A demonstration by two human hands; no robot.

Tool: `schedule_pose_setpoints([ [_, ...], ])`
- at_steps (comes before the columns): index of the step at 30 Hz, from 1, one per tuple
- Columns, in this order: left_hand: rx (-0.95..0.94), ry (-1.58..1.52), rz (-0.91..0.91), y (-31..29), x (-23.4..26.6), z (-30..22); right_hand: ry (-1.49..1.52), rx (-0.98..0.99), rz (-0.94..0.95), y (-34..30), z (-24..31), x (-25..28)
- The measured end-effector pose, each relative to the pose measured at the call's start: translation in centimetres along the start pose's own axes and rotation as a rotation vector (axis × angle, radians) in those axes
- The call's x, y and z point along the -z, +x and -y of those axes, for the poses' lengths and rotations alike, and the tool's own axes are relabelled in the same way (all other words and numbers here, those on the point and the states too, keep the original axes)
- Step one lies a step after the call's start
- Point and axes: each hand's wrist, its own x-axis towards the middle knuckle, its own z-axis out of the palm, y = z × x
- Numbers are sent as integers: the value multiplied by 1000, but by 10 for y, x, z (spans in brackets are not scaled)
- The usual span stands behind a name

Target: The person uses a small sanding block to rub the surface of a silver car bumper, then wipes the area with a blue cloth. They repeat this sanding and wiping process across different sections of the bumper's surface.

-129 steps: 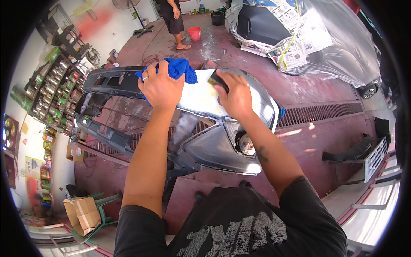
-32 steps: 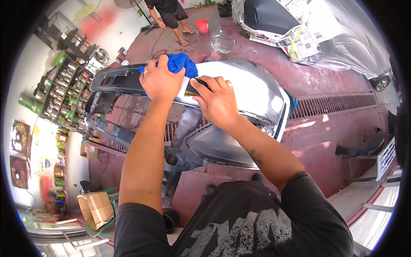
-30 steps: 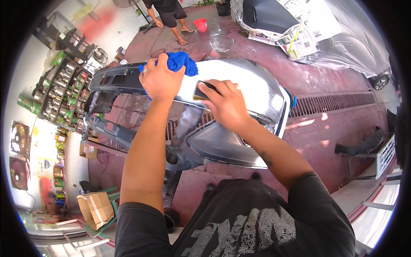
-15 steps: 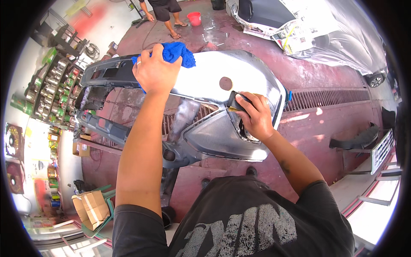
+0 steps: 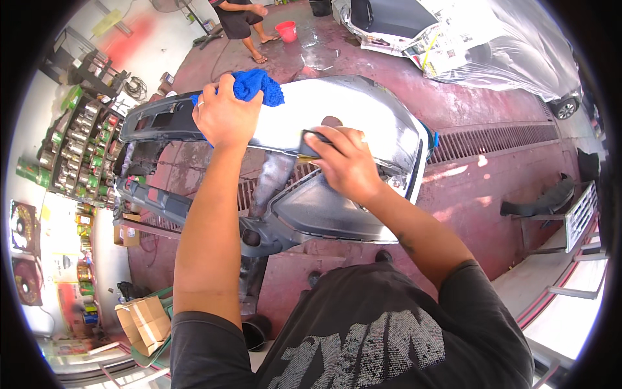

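A grey-and-black car bumper (image 5: 337, 214) lies raised in front of me, its upper face shining white in the light. My left hand (image 5: 227, 117) grips a bunched blue cloth (image 5: 259, 89) against the bumper's upper part. Lower and to the right, my right hand (image 5: 346, 159) is closed around a dark sanding block (image 5: 313, 142) with a yellowish underside. The block rests on the bright face near its lower edge. Just above that hand, a round dark hole (image 5: 332, 121) in the bumper is partly covered.
Another person (image 5: 243, 23) stands beyond the bumper near a red bucket (image 5: 286, 31). A plastic-covered car (image 5: 505, 58) is at the far right. Shelves of paint cans (image 5: 81, 139) line the left wall. A floor grate (image 5: 492, 144) runs behind the bumper; a cardboard box (image 5: 146, 324) sits at lower left.
My right hand has slid the sanding block leftward along the bumper, from beside its right opening to below the round hole. My left hand still holds the cloth. The other person's arm has lifted.
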Motion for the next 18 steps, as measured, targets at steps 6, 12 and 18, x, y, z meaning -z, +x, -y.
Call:
schedule_pose_setpoints([
  [6, 30, 12, 50, 1, 8, 0, -24, 50, 94, -34, -33, 33],
  [12, 14, -12, 48, 0, 7, 3, -19, 71, 45, -6, -5, 14],
  [18, 7, -23, 4, -2, 0, 5, -4, 97, 31, 5, -16, 13],
])
